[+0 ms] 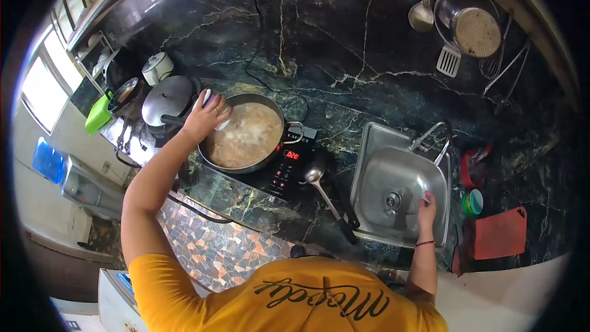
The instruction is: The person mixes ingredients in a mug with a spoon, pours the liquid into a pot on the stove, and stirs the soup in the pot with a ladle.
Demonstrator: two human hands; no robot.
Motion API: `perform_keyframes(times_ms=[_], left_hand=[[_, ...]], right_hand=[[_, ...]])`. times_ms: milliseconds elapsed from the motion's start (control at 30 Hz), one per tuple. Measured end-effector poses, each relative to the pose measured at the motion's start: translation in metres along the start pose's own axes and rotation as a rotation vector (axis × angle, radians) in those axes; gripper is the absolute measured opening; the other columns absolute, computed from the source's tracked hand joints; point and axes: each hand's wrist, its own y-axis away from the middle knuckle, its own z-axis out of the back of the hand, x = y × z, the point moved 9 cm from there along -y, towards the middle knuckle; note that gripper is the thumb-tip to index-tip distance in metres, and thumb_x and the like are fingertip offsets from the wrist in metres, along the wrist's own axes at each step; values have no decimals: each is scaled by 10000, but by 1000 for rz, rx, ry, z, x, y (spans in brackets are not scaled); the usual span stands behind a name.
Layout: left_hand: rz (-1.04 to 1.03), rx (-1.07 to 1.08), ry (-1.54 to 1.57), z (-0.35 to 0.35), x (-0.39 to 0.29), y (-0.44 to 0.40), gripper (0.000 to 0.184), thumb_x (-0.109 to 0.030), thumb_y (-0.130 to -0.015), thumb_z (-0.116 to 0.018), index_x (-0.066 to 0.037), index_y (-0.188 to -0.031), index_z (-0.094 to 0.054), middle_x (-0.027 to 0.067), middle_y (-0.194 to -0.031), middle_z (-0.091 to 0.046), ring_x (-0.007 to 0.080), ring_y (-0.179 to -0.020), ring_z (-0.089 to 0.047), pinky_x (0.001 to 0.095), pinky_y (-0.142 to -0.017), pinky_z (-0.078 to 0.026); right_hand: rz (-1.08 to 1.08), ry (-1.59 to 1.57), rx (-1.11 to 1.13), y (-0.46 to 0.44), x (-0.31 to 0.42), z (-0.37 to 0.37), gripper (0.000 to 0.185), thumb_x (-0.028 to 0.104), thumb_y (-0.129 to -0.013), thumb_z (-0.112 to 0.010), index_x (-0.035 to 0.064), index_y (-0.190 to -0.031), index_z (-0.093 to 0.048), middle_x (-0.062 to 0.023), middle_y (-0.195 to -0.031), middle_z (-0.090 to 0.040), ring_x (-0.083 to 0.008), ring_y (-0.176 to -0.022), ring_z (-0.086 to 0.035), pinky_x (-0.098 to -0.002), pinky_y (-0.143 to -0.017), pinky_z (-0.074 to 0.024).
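Note:
My left hand [208, 118] is closed around a small white and purple container [222, 125], held over the left rim of a deep pan [208, 158]. Most of the container is hidden by my fingers. Cloudy light-brown liquid [246, 144] with a whiter patch in its middle fills much of the pan. The pan rests on a black induction cooktop [273, 178] with a lit red display. Over the right side of the steel sink [362, 190], my right hand [426, 210] has its fingers pinched together on something small and pale, too small to name.
A ladle [314, 175] lies between cooktop and sink. Left of the pan stands a lidded dark pot [167, 101]. A red cutting board [501, 233] and a green-lidded jar [472, 201] sit right of the sink. A slotted turner [449, 61] hangs on the wall.

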Motion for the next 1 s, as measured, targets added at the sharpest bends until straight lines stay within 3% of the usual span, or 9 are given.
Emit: perform_keyframes(times_ms=[267,367,400,433,500,633,667,900,1000], left_hand=[[-83,36,-214,28,18,-26,445,-268,-867,-537,-274,-1310,-496,8,-1404,-498,198,-1329,-426,596,-1165,-242],[599,28,236,47,81,-14,661,-113,-724,-716,-225,-1331,-479,50,-1359,-521,268,-1308,-460,606,-1056,-337],[786,-77,418,49,94,-2,800,-76,-629,-770,-162,-1360,-458,97,-1338,-531,326,-1295,-462,542,-1025,-379],[792,-76,408,40,93,5,800,-76,-629,-770,-162,-1360,-458,97,-1338,-531,326,-1295,-462,542,-1025,-379],[973,-406,768,25,100,38,800,-109,-617,-782,-87,-1344,-450,144,-1316,-539,367,-1262,-478,489,-1025,-401],[1141,-562,1097,51,61,51,836,-97,-641,-810,-11,-1354,-383,186,-1268,-541,306,-1229,-522,390,-1043,-406],[1080,-598,1047,58,52,49,874,-79,-639,-823,3,-1370,-350,180,-1273,-529,264,-1231,-519,350,-1052,-396],[926,-760,928,123,-12,15,977,-173,-615,-911,-21,-1376,-317,172,-1404,-462,300,-1292,-484,393,-1106,-360],[779,-828,1105,138,-38,-10,989,-167,-613,-923,-30,-1371,-302,200,-1421,-453,328,-1318,-467,418,-1129,-341]], right_hand=[[25,-140,70,-21,39,3,267,108,-932,-629,33,-1188,-618,-104,-1081,-615,-163,-854,-603,-314,-785,-493],[54,-170,79,-25,47,12,247,107,-933,-633,40,-1171,-632,-89,-1069,-609,-147,-831,-583,-299,-772,-483],[83,-188,76,-24,52,15,241,107,-932,-637,43,-1165,-636,-78,-1065,-606,-136,-821,-572,-287,-765,-477],[89,-195,81,-21,59,18,241,107,-932,-637,43,-1165,-636,-78,-1065,-606,-136,-821,-572,-287,-765,-477],[72,-266,100,-15,68,25,235,97,-931,-639,45,-1160,-639,-48,-1023,-609,-114,-815,-557,-261,-756,-462],[74,-282,160,-19,68,23,209,87,-934,-634,47,-1139,-644,-29,-1003,-617,-101,-823,-554,-249,-765,-453],[69,-326,187,-19,68,19,209,80,-938,-627,48,-1144,-638,-30,-992,-626,-100,-823,-554,-250,-769,-453],[56,-281,395,11,152,-2,240,72,-956,-608,52,-1195,-599,-58,-997,-662,-122,-925,-611,-267,-846,-482],[49,-387,449,21,168,-15,230,72,-962,-603,52,-1192,-605,-71,-1000,-682,-137,-970,-633,-274,-875,-485]])
